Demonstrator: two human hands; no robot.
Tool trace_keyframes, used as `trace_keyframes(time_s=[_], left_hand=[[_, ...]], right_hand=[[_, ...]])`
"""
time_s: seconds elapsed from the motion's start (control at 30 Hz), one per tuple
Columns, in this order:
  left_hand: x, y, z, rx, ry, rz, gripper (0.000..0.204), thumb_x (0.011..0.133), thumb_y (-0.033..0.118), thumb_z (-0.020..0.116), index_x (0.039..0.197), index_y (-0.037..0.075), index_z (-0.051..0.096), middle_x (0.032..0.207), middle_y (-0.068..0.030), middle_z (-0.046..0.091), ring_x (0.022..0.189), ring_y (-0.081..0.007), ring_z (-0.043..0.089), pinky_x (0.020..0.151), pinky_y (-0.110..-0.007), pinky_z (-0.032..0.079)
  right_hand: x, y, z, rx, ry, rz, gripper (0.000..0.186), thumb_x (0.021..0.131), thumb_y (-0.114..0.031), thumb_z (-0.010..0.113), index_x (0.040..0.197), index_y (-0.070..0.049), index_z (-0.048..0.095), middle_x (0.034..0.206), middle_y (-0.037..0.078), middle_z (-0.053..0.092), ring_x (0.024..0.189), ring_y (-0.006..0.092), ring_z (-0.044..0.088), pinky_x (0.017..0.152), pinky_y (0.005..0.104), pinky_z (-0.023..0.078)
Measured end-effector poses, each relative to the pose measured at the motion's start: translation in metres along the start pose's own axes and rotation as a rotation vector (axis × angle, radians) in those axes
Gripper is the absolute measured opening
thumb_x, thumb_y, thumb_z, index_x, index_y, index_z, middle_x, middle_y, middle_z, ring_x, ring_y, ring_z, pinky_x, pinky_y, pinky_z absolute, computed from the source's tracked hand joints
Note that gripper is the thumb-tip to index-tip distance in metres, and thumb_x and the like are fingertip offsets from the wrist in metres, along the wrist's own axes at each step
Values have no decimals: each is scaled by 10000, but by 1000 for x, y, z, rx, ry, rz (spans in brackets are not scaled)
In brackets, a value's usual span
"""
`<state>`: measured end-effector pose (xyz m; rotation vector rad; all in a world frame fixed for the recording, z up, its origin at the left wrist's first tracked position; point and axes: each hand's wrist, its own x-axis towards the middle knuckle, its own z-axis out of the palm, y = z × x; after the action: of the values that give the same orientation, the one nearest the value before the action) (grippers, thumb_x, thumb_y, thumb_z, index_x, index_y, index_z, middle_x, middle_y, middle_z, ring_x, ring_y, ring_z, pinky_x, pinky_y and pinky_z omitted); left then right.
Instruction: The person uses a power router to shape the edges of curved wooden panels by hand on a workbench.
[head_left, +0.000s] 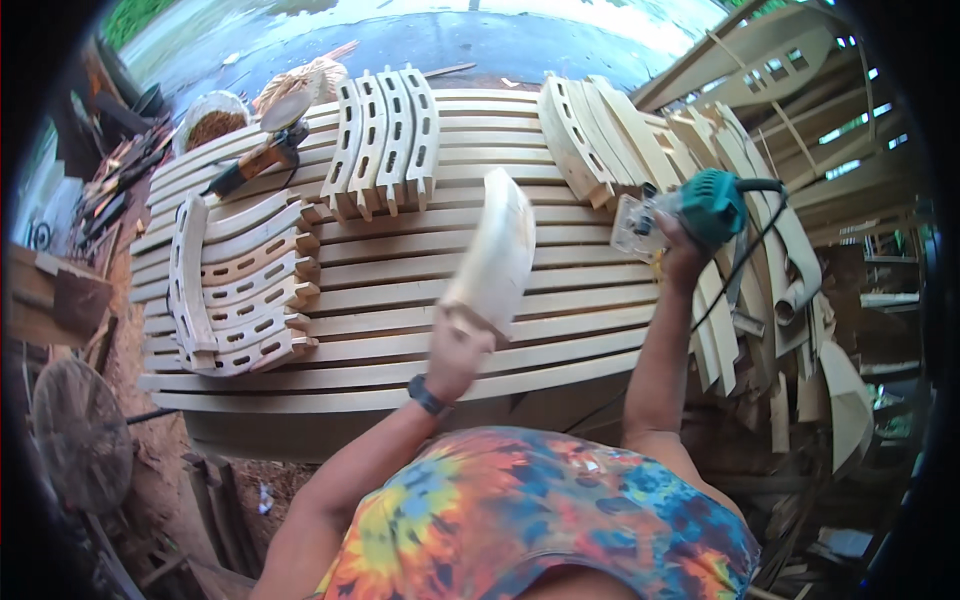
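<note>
My left hand, below a dark wristwatch-like band's forearm side, is closed round the lower end of a curved pale wooden piece. That piece is raised over the slatted wooden table, and its outline is slightly blurred. Over the table's right side my right hand grips a teal corded trim router. The router lies tilted, with its clear plastic base toward the left. Its black cord hangs down past my right wrist. The fingers on the router's far side are hidden.
Curved slotted wooden pieces stand grouped at the back middle, left and back right. An angle grinder lies at the back left, near a tub of brown shavings. Long boards crowd the right; a round fan stands lower left.
</note>
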<state>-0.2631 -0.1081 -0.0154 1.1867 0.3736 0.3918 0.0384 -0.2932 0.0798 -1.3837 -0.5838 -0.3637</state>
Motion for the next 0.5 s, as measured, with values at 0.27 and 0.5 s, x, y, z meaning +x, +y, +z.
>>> trace_keyframes(time_s=[0.27,0.5], left_hand=[[-13,-22,-5,-1426,-2,-435,489,961,112,495,1436,-7,479,1414,-248,563,1331,-404,560,1031,-463,583],[-21,-37,-18,-1364,-112,-727,446,1058,308,406,1248,-53,586,1144,-221,706,1053,-320,723,876,-383,610]], right_hand=[[-71,-72,-83,-104,153,23,673,655,6,749,1303,-25,566,1131,136,673,1082,288,662,1034,430,492],[-116,-99,-106,18,243,86,662,660,3,744,1297,-28,565,1174,129,654,1103,257,639,1016,416,502]])
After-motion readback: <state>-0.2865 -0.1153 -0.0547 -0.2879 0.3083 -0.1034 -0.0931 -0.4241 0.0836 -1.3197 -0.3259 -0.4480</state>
